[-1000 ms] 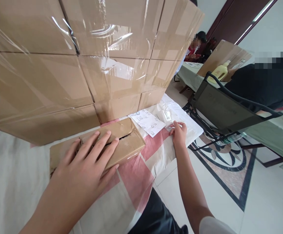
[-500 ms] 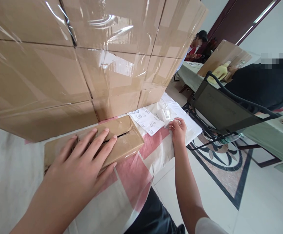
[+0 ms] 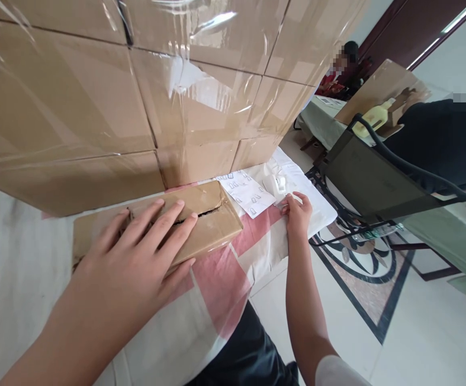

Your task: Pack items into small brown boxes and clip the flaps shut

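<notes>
My left hand (image 3: 130,262) lies on a long, narrow cardboard box (image 3: 217,228), fingers spread across its top. A dark, torn slit runs along the top of this box, partly covered by my fingers. Past the box's right end, my right hand (image 3: 298,212) has its thumb and fingers drawn together in a pinch. What sits between those fingertips, if anything, is too small to make out. Just beyond them is a white plastic object (image 3: 276,183), perhaps a tape dispenser. Beside it lies a white sheet of paper (image 3: 249,194) with small printed outlines.
Behind the box rises a wall of stacked, film-wrapped cartons (image 3: 201,112). A pink-and-white cloth (image 3: 220,284) covers the surface below. To the right stand a black-framed chair (image 3: 373,166) with a seated person, and another table (image 3: 437,225). A yellowish jug (image 3: 377,117) is farther back.
The view has shifted slightly, so the cartons sit higher in it. Both hands keep nearly the same places, left on the box, right by the white object.
</notes>
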